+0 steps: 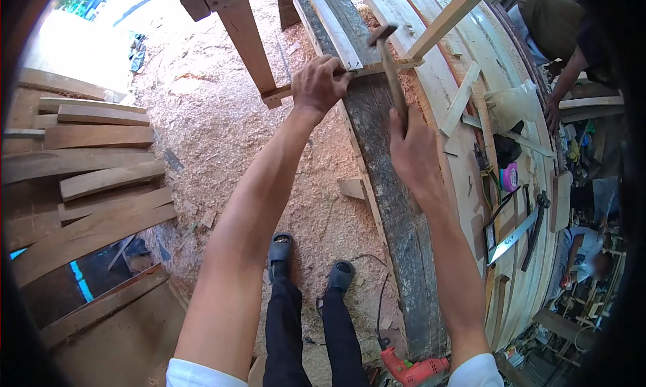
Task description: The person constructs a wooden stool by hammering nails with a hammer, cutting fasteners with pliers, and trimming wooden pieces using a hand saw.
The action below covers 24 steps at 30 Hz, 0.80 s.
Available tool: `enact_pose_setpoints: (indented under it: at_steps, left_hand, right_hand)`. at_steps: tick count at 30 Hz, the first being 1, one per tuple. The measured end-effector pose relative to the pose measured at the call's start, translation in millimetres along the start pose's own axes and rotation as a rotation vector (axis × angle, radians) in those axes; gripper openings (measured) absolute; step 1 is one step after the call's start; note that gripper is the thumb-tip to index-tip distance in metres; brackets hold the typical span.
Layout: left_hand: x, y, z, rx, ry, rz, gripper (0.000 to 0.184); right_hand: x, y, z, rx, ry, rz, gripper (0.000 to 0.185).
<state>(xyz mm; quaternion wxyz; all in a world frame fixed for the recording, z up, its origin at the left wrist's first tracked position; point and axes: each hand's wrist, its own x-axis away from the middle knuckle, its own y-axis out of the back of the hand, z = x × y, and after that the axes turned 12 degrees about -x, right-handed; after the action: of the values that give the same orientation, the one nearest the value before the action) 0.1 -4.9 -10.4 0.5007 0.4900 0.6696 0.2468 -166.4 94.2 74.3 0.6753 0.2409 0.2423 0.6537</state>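
My right hand [412, 148] is closed round the wooden handle of a hammer [391, 77], whose dark head is raised over the bench. My left hand [317, 84] is closed over the thin wooden crossbar [377, 68] of a wooden frame [245, 44], thumb and fingertips together near the hammer. Whether a nail is between those fingertips cannot be made out. The frame's legs and upper rail stand at the top of the view, partly resting on a dark, worn plank [383, 158].
Pale boards [464, 185] run along the right, bearing a handsaw [515, 235], a pink tape roll [509, 177] and a plastic bag [511, 108]. A red drill [410, 368] lies near my right forearm. Cut planks [101, 136] are piled left; shavings [222, 131] cover the floor. Other people are at right.
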Motion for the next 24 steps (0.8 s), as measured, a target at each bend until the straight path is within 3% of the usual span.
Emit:
enact_pose_setpoints:
  at_steps: [4,6,10,16,19,21,24]
  left_hand:
    - [1.7,-0.5,-1.2,-0.002,0.017,0.037,0.021]
    - [0.2,0.6,-1.8,-0.009,0.025,0.040,0.022]
    - [-1.3,-1.6,-0.8,0.003,0.006,-0.011,0.020]
    - [-0.1,-1.1,1.1,-0.014,-0.015,-0.002,0.020]
    - [-4.2,0.7,-0.4,-0.029,0.008,0.014,0.021]
    - [-0.9,-0.1,-0.4,-0.003,0.009,0.017,0.021]
    - [-0.5,-0.4,0.2,-0.004,0.008,0.003,0.021]
  right_hand:
    - [-1.4,-6.5,-3.2,-0.137,0.094,-0.085,0.025]
    - [-4.6,-19.0,-23.6,0.060,0.138,0.057,0.025]
    - [-8.5,-3.6,-6.1,0.106,0.095,0.046,0.025]
    - [2.0,-12.7,-6.0,-0.183,0.141,-0.116,0.026]
    - [-2.3,-17.0,-16.0,0.096,0.098,0.051,0.026]
    - [-1.6,-8.5,-5.5,0.011,-0.037,0.069,0.025]
    - [3.1,-4.6,8.3,-0.157,0.009,-0.042,0.025]
